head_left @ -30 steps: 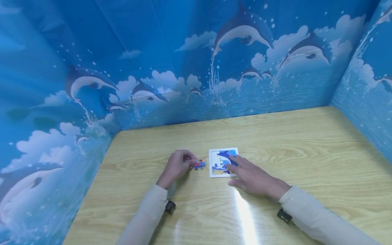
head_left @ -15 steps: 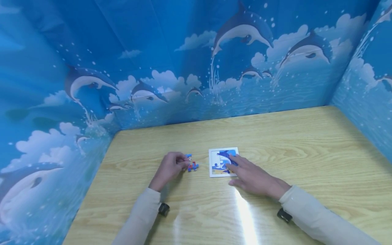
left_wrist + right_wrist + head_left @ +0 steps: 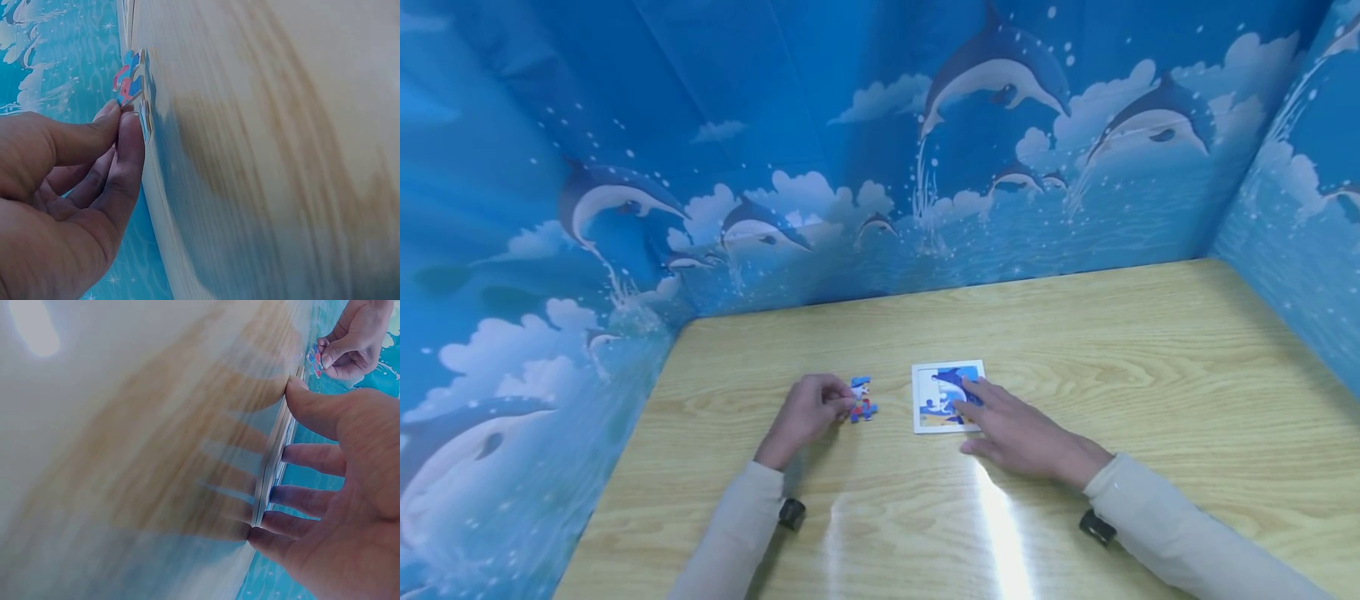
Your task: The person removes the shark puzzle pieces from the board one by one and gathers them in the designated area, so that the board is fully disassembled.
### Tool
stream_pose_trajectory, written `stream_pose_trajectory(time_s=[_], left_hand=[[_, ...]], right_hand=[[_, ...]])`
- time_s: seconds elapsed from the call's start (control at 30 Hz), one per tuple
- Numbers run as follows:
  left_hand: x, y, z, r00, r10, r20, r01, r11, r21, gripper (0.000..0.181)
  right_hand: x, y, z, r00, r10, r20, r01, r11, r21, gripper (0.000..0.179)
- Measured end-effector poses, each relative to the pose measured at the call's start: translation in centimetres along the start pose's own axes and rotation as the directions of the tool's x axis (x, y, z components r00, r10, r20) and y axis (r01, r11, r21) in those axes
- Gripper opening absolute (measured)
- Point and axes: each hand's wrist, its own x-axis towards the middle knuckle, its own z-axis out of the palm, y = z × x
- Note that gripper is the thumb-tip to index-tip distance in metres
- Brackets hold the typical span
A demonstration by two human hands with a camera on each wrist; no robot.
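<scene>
My left hand [image 3: 805, 414] pinches a small red and blue jigsaw piece [image 3: 128, 84] between thumb and forefinger, tilted up close over the tabletop. Right beside those fingertips, in the head view, lies a blue and white jigsaw piece [image 3: 861, 386]. To the right is a square puzzle tray [image 3: 916, 408] with a white border, partly filled with a blue dolphin picture; its left upper part shows plain white. My right hand [image 3: 1018, 429] rests on the tray's right side with fingers spread and fairly straight, hiding that part. In the right wrist view its fingertips touch the tray's edge [image 3: 265, 481].
A wood-grain table [image 3: 1112, 358] carries everything. Blue dolphin-printed sheets [image 3: 820, 167] stand along its back and both sides. Glare [image 3: 1000, 525] shines on the near tabletop. Each wrist wears a small black camera [image 3: 1097, 527].
My left hand has moved left, away from the tray, with the red and blue jigsaw piece. The blue and white piece has come into sight beside it. My right hand stays on the tray.
</scene>
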Motion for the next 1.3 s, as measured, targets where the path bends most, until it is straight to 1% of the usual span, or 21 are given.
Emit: stream_pose_trajectory(time_s=[0.07, 0.2, 0.3, 0.47, 0.63, 0.8, 0.9, 0.97, 1.03, 1.3], left_hand=[[0.02, -0.09, -0.09, 1.0, -0.006, 0.001, 0.006, 1.0, -0.003, 0.005], [0.06, -0.41, -0.23, 1.0, 0.023, 0.003, -0.023, 1.0, 0.0, 0.004], [0.1, -0.65, -0.31, 0.999, 0.039, 0.006, -0.039, 0.999, 0.019, 0.003], [0.19, -0.77, -0.32, 1.0, 0.026, -0.002, -0.026, 0.998, 0.051, 0.002], [0.37, -0.83, -0.12, 0.999, 0.026, -0.02, -0.024, 0.997, 0.067, 0.004], [0.42, -0.66, 0.0, 0.999, 0.029, -0.03, -0.026, 0.996, 0.083, 0.005], [0.48, -0.55, 0.06, 0.999, 0.017, -0.032, -0.014, 0.996, 0.09, 0.005], [0.53, -0.51, 0.09, 0.999, 0.021, -0.034, -0.018, 0.995, 0.098, 0.005], [0.58, -0.46, 0.13, 0.999, 0.011, -0.038, -0.007, 0.995, 0.101, 0.004], [0.63, -0.21, 0.18, 0.999, 0.003, -0.05, 0.003, 0.993, 0.12, 0.005]], right_hand=[[0.0, 0.01, 0.0, 1.0, 0.0, 0.0, 0.0, 1.0, 0.0, 0.062], [0.0, 0.1, 0.02, 1.0, -0.002, 0.0, 0.002, 1.0, -0.001, 0.062], [0.01, 0.12, 0.02, 1.0, -0.002, -0.001, 0.002, 1.0, -0.001, 0.063], [-0.02, 0.08, -0.01, 1.0, 0.0, -0.001, 0.0, 1.0, 0.003, 0.063], [-0.03, 0.05, -0.06, 1.0, 0.004, -0.001, -0.004, 1.0, 0.007, 0.063], [-0.04, 0.05, -0.07, 1.0, 0.004, -0.001, -0.004, 1.0, 0.013, 0.063], [-0.04, 0.07, -0.05, 1.0, 0.004, -0.003, -0.003, 1.0, 0.014, 0.063], [-0.03, 0.08, -0.03, 1.0, 0.004, -0.002, -0.004, 1.0, 0.014, 0.063], [-0.01, 0.08, 0.0, 1.0, 0.004, 0.0, -0.004, 1.0, 0.014, 0.063], [0.02, 0.1, 0.05, 1.0, -0.001, 0.001, 0.001, 1.0, 0.014, 0.063]])
